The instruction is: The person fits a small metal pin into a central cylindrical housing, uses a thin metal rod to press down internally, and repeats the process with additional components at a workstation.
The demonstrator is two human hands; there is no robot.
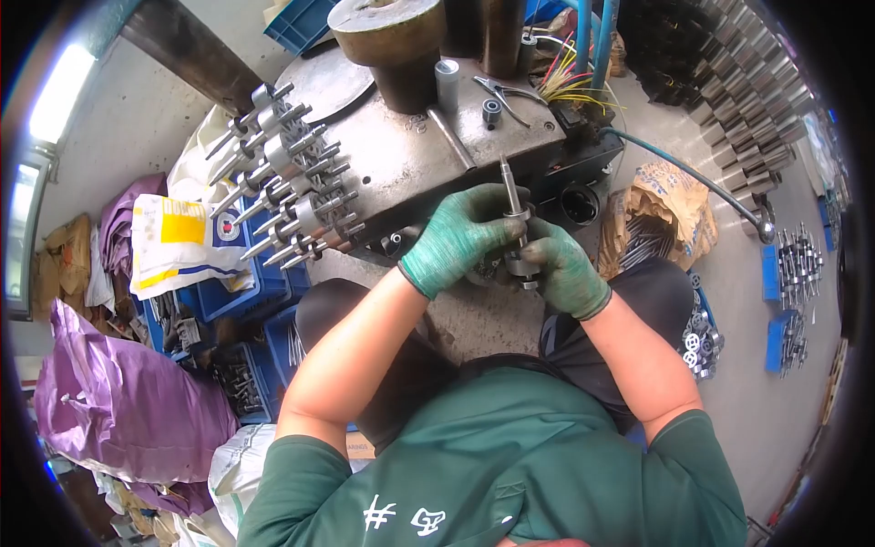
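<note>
A slim steel shaft (510, 187) with metal collars near its lower end stands almost upright between my gloved hands. My left hand (467, 232) wraps its fingers round the shaft's middle, thumb pressed against it. My right hand (561, 263) closes on the lower part, by the collar (523, 266). Both wear green coated gloves, and some fingertips are hidden behind the shaft. Ahead is the oily metal machine bed (401, 159). On its left side lies a pile of similar shafts with collars (296, 187).
On the bed are a grey cylinder (447, 84), a rod (452, 139), pliers (503, 98) and a small ring (491, 111), below a heavy press column (392, 55). A paper sack of shafts (670, 201) stands right. Blue crates (223, 296) and a purple sack (137, 401) are left.
</note>
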